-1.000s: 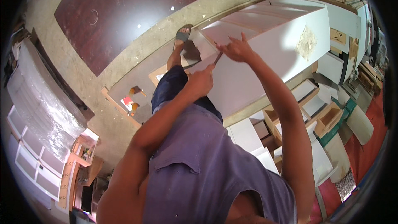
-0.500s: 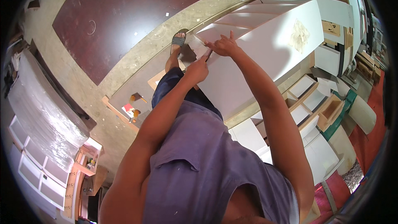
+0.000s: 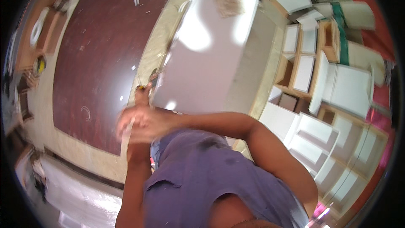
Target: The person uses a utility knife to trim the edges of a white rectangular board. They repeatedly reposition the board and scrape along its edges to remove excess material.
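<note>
My left hand (image 3: 142, 98) is closed round a small tool (image 3: 141, 88) with black and yellow on it; its kind is too blurred to make out. Across my left forearm passes my right hand (image 3: 141, 123), smeared by motion, its fingers not readable. Just beyond my left hand is my sandalled foot (image 3: 155, 75), at the near left edge of a large white cabinet (image 3: 198, 71). A brown patch (image 3: 228, 3) marks the cabinet's far end, where strong light and a shadow fall.
To the left lies a large dark red-brown board (image 3: 99, 67). Wooden drawers (image 3: 329, 38) and white cabinet parts (image 3: 346, 86) stand at the right. A plastic-wrapped stack (image 3: 80, 190) is at the lower left, and a yellow and black roll (image 3: 40, 64) sits at the far left.
Both hands have moved left, away from the cabinet's edge. My right arm has swung across my body over my left forearm. The view has turned, so the white cabinet now points away.
</note>
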### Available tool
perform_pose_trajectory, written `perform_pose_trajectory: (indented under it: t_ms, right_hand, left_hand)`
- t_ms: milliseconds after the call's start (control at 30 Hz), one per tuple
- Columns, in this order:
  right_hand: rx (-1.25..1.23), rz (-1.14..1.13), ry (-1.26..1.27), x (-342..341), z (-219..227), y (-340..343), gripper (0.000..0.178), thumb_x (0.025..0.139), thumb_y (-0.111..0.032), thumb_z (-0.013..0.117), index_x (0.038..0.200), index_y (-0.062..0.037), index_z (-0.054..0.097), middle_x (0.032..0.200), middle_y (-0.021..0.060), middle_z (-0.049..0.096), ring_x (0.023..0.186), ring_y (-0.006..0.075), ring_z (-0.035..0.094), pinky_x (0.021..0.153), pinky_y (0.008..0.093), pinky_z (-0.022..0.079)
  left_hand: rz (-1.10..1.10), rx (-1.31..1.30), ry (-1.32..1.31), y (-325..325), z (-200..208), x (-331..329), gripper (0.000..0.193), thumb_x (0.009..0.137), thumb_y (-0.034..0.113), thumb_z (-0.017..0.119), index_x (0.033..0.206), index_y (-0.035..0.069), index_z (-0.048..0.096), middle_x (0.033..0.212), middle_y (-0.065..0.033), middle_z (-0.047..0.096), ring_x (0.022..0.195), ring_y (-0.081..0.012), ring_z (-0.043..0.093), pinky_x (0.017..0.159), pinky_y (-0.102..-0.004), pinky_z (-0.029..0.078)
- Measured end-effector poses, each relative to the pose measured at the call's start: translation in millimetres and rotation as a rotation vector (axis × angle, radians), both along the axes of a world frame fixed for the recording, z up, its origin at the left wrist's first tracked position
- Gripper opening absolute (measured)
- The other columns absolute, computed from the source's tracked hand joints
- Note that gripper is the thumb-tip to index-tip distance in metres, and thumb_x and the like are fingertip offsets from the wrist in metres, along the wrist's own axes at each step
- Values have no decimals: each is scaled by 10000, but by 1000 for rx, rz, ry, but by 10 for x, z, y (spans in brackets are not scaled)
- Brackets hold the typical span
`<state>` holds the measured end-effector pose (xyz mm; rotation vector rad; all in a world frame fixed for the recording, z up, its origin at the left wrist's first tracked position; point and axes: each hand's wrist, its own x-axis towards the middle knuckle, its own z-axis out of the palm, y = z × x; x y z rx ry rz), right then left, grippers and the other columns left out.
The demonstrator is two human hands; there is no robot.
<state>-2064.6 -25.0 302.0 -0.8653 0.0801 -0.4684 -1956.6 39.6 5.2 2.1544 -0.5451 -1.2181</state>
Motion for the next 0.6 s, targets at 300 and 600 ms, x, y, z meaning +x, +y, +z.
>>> perform_pose_trajectory:
  t_ms: [300,600]
  right_hand:
    - [413,396,-955,-305,1986,706,263,985,-230,580,865,4,577,844,19,597,801,98,552,712,276,427]
    - [355,531,-967,-597,1938,962,258,985,-226,575,865,2,574,840,18,595,802,98,550,716,272,429]
  left_hand:
    - [-110,-143,143,-445,72,-408,495,732,289,871,947,-16,546,791,-14,527,686,-111,488,607,-266,428]
    - [136,-100,69,-547,-159,-549,359,704,79,798,948,-56,571,795,-79,598,660,-200,574,599,-352,488]
